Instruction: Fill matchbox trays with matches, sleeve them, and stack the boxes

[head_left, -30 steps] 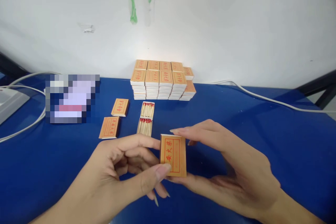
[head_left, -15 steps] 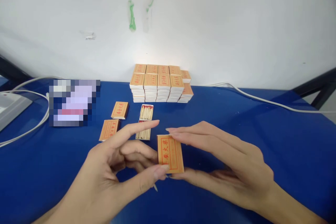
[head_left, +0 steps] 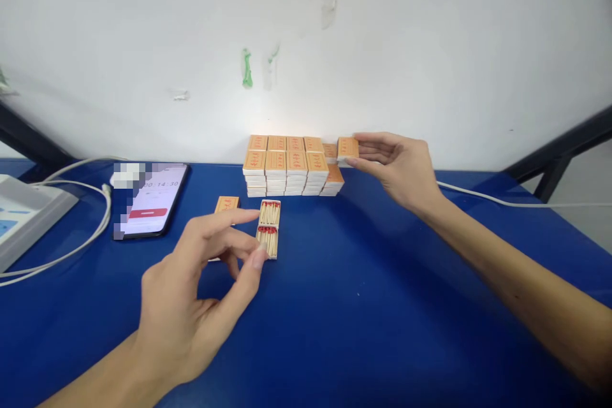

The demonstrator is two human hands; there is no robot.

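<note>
My right hand (head_left: 399, 162) pinches a closed orange matchbox (head_left: 347, 148) between thumb and fingers, at the right end of the stacked matchboxes (head_left: 287, 169). The label side of the held box faces up. My left hand (head_left: 205, 280) hovers at the left side of two matchbox trays full of red-tipped matches: the far tray (head_left: 270, 212) and the near tray (head_left: 271, 243). The index finger stretches toward the far tray, apart from the thumb. Thumb and middle fingertip overlap the near tray's left edge; whether they touch it I cannot tell. Nothing shows in that hand.
Another orange matchbox (head_left: 226, 203) lies partly behind my left hand. A phone (head_left: 174, 194) rests on the blue table (head_left: 335, 325) at the left, near a white power strip (head_left: 31, 217) with cables. A white cable (head_left: 497, 203) runs along the right. The wall stands behind the stack.
My right hand has carried the matchbox forward and right to the stack. My left hand has let go of that box and moved left, to the trays. The view has shifted slightly.
</note>
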